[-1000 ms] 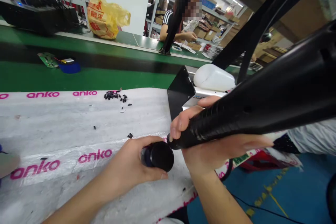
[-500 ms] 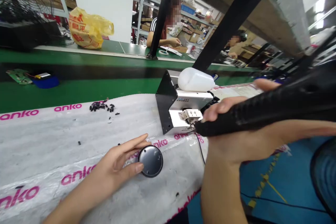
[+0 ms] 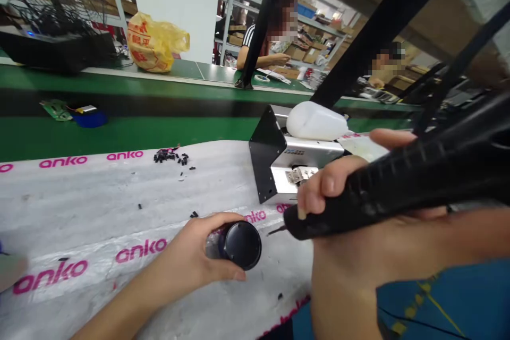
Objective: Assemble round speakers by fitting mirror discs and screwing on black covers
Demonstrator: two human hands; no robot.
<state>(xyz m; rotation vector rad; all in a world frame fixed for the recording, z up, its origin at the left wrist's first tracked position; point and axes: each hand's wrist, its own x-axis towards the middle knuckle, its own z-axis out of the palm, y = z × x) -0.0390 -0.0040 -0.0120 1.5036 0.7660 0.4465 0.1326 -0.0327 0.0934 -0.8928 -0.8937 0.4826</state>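
Note:
My left hand [image 3: 213,249] is wrapped round a short dark cylinder [image 3: 243,245] whose round black end faces me. In my right hand [image 3: 338,196] is a black electric screwdriver [image 3: 382,186], slanting down from the upper right. Its thin bit [image 3: 278,230] points left at the cylinder, a small gap away from it. Behind the tool stands a silver and black screw feeder machine [image 3: 287,159], partly hidden by my right fingers. A white plastic bottle [image 3: 314,120] lies on top of it.
Several small black parts [image 3: 169,155] lie in a pile on the white wrapped sheet [image 3: 95,196]. A yellow bag [image 3: 153,45] and a blue object [image 3: 90,117] are farther back. Black posts [image 3: 261,32] rise beyond the feeder. Two people sit across the green bench [image 3: 191,130].
The screwdriver has come away from the feeder, moving left and down towards the cylinder. My left hand now grips the cylinder more fully. The view has shifted slightly left.

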